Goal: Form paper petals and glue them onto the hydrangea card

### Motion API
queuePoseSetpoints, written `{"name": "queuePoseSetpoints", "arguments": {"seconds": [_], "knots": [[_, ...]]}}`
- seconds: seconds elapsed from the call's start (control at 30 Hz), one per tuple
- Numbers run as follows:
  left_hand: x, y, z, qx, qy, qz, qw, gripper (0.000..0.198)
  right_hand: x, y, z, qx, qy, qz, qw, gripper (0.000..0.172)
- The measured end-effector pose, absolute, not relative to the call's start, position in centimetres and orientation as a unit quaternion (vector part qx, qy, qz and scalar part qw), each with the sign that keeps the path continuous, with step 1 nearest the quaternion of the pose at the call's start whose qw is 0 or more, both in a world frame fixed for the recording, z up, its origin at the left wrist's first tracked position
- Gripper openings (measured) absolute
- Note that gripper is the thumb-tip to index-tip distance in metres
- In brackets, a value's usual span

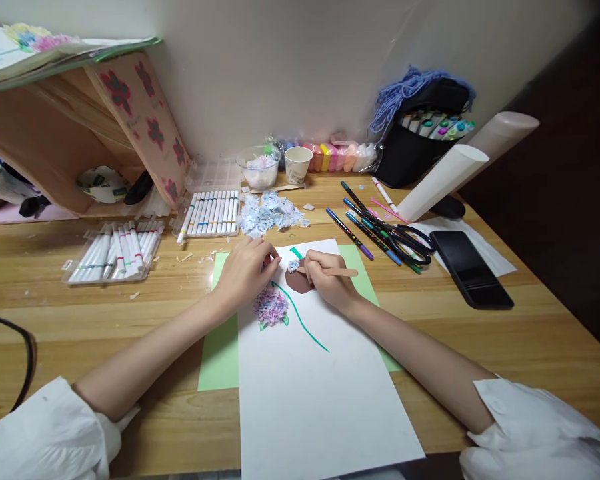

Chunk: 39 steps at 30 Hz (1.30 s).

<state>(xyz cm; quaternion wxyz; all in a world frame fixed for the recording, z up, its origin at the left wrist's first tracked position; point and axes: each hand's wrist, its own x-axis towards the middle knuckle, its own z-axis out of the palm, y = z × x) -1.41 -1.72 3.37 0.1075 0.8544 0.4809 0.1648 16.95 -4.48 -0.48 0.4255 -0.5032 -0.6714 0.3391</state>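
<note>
My right hand [326, 277] is closed around a flat wooden craft stick [344, 272], held level over the white paper [310, 387]. By the stick's left end is a small cluster of pale blue paper bits [293, 266], on or just above a brown round shape [299, 283]. My left hand [247, 270] rests at the paper's left edge, thumb and forefinger curled close together; what lies between them, if anything, is hidden. Below it sits a purple-pink flower [271, 307] of small bits, with green leaves. A green curved line [303, 319] runs down the paper.
A green sheet [217, 367] lies underneath. Blue paper scraps [273, 213], a clear bowl [259, 168] and a paper cup [298, 164] stand behind. Marker cases [115, 253] are left; pens [349, 233], black scissors [405, 241] and a phone [470, 269] right.
</note>
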Motion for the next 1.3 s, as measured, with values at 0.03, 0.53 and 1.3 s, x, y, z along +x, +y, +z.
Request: {"name": "queuePoseSetpoints", "arguments": {"seconds": [0.03,0.53,1.3], "knots": [[-1.5,-1.7,3.4,0.853,0.483,0.167,0.106,0.013,16.9,-4.5,-0.5,-0.496,-0.678,0.331,0.429,0.027],[-3.5,3.4,2.8,0.81,0.572,0.131,0.01,0.012,16.9,-5.1,-0.3,-0.446,-0.705,0.233,0.5,0.026],[-3.1,5.7,3.2,0.781,0.589,0.194,0.072,0.018,16.9,-5.0,-0.3,-0.412,-0.721,0.21,0.517,0.026]]}}
